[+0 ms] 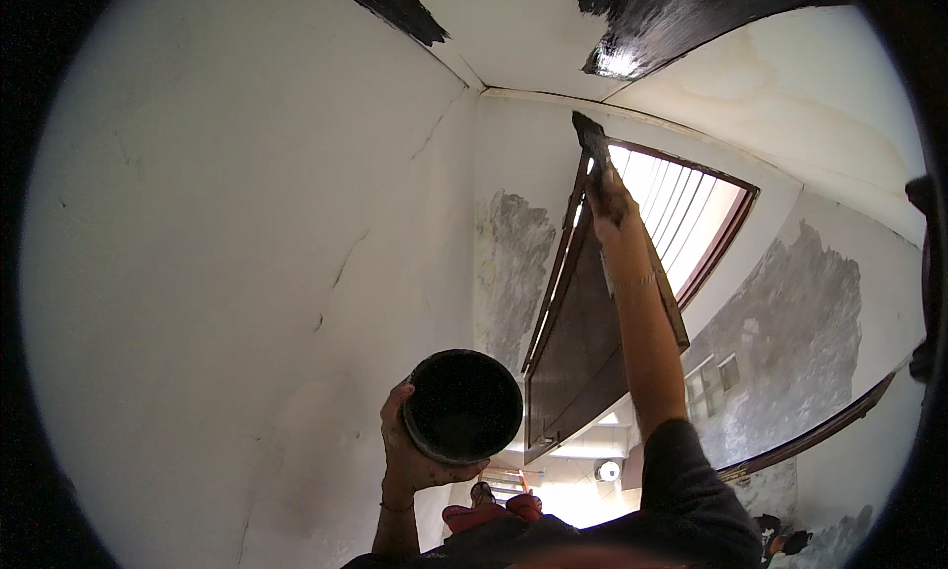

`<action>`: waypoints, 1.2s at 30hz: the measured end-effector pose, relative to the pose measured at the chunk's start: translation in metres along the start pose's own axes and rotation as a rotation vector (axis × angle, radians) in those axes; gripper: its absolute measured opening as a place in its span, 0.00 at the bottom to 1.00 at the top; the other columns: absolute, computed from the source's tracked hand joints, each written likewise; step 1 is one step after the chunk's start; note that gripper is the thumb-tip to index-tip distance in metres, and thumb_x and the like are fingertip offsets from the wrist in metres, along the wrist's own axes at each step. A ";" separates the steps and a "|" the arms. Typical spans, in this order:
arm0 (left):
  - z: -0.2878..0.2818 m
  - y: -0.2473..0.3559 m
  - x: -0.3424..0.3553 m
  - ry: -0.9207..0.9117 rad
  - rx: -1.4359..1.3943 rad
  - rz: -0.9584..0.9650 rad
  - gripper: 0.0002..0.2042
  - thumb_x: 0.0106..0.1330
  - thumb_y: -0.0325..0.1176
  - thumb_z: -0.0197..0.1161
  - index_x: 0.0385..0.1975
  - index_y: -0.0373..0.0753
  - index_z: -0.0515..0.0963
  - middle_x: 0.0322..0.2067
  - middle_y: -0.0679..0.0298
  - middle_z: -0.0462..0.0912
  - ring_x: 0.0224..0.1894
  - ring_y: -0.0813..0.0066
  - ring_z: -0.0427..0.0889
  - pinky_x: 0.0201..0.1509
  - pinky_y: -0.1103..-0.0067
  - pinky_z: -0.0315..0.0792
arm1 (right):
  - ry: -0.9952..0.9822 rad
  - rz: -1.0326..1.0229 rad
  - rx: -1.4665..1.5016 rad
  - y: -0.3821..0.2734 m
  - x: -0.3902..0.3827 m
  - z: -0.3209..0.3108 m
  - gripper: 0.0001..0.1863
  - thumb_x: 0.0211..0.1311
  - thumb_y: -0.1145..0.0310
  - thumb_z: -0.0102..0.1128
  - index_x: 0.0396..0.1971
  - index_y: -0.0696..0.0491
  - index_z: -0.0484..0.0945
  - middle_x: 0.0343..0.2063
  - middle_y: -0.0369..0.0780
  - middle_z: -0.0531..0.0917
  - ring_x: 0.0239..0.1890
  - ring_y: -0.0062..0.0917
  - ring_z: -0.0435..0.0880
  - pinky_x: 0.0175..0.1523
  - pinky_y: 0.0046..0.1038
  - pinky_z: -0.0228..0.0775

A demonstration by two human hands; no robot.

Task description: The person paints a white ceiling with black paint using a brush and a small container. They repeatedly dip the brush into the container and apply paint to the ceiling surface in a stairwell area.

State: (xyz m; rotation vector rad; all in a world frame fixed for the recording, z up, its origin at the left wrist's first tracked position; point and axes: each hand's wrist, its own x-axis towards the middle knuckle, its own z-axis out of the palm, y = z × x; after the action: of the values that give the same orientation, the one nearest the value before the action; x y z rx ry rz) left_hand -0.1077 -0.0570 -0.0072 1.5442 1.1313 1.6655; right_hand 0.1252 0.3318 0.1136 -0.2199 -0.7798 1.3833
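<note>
My left hand is wrapped round the side and underside of a round black bucket, held at the lower middle of the view. The inside of the bucket is very dark, and I cannot tell how full it is. High up, my right arm stretches toward the top of the barred window. A wide paintbrush with dark bristles is gripped in my right hand, pointing up near the line where wall and ceiling meet. Its tip looks close to the wall, but I cannot tell whether it touches. Dark smears cover the right fingers.
Glossy black paint covers part of the ceiling, with another black strip further left. A brown shutter stands swung out from the window beside my right arm. The pale left wall has cracks. Grey patches mark the right wall.
</note>
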 end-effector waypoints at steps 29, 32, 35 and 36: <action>-0.071 -0.025 -0.043 0.338 -0.414 -0.178 0.47 0.45 0.42 0.79 0.66 0.45 0.58 0.61 0.49 0.70 0.61 0.55 0.74 0.67 0.61 0.68 | -0.147 0.048 0.241 0.056 0.195 -0.010 0.11 0.70 0.75 0.43 0.39 0.65 0.75 0.39 0.53 0.84 0.31 0.36 0.82 0.41 0.31 0.79; -0.072 -0.024 -0.048 0.364 -0.436 -0.204 0.46 0.46 0.42 0.78 0.66 0.44 0.59 0.60 0.49 0.71 0.61 0.55 0.74 0.67 0.61 0.68 | 0.024 0.061 0.372 0.071 0.227 -0.019 0.09 0.68 0.74 0.47 0.34 0.62 0.77 0.34 0.49 0.83 0.30 0.35 0.80 0.37 0.32 0.77; -0.069 -0.022 -0.053 0.392 -0.465 -0.222 0.44 0.47 0.42 0.78 0.65 0.43 0.60 0.60 0.49 0.71 0.61 0.55 0.74 0.67 0.62 0.68 | 0.049 0.016 0.414 0.071 0.261 -0.010 0.09 0.66 0.70 0.50 0.33 0.59 0.78 0.31 0.47 0.83 0.30 0.37 0.80 0.37 0.34 0.77; -0.069 -0.022 -0.055 0.401 -0.473 -0.228 0.44 0.47 0.42 0.77 0.65 0.42 0.60 0.60 0.49 0.71 0.61 0.55 0.75 0.67 0.62 0.68 | 0.109 -0.016 0.418 0.069 0.268 -0.006 0.10 0.66 0.69 0.51 0.32 0.58 0.79 0.30 0.47 0.83 0.30 0.38 0.80 0.37 0.35 0.78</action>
State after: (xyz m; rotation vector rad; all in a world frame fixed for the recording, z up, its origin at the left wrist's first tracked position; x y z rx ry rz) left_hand -0.1698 -0.1071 -0.0498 0.7824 0.9619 1.9525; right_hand 0.0705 0.5980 0.1680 0.0381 -0.3889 1.4725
